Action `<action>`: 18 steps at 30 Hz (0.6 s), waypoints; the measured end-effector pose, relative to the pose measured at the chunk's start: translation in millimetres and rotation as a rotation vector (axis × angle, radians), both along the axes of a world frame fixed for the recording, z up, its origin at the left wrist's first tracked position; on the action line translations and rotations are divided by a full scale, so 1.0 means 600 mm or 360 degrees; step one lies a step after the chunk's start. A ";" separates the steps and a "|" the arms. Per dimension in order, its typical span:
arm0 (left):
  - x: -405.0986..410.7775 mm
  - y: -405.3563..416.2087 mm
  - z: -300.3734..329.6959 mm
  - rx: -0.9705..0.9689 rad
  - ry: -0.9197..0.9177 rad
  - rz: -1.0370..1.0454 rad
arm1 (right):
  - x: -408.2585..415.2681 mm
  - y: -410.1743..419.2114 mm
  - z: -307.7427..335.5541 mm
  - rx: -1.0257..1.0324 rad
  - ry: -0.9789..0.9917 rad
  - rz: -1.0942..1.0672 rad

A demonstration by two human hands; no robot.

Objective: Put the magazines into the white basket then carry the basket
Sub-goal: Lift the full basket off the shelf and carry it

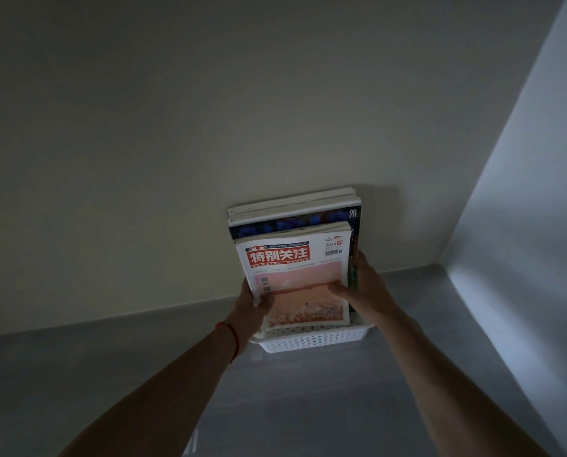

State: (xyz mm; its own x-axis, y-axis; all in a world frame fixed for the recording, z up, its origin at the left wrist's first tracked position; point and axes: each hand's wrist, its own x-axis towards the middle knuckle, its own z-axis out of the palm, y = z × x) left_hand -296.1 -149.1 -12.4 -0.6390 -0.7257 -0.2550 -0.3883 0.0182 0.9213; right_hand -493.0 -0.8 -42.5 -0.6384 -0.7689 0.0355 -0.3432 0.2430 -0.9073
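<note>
Keep left hand (254, 300) and right hand (363, 286) clamped on the magazines (295, 258) standing upright in the white basket (311, 341) on the grey floor (308, 407), then lower grips to the rim before lifting.

- White basket (308, 341) — showing a perforated grid of small holes.
- Front magazine (295, 275) wearing a red title band over pink-orange artwork.
- Magazine behind (292, 224) — showing dark blue.
- Red string (233, 339) circling the left wrist.

Grey floor (308, 407) running up to the pale wall (176, 127) — smooth and a bit shiny. On it, a white basket (308, 341) with little holes, near the wall.
</note>
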 end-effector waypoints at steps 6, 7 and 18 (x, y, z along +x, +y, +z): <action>0.002 0.004 -0.005 -0.0058 0.0045 0.0038 | 0.022 0.020 -0.002 0.0048 0.0049 -0.0149; 0.005 0.004 -0.007 -0.0054 0.0044 0.0037 | 0.030 0.028 -0.003 0.0038 0.0058 -0.0175; 0.053 0.033 -0.016 0.0099 0.0061 -0.0208 | 0.149 0.135 0.009 -0.0123 -0.0028 -0.0541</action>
State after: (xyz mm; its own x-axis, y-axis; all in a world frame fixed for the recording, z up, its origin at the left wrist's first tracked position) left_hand -264.1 -129.1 -21.9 -0.7370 -0.6193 -0.2708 -0.3512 0.0085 0.9363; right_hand -403.7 80.2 -37.3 -0.8584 -0.5079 0.0722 -0.2389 0.2711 -0.9324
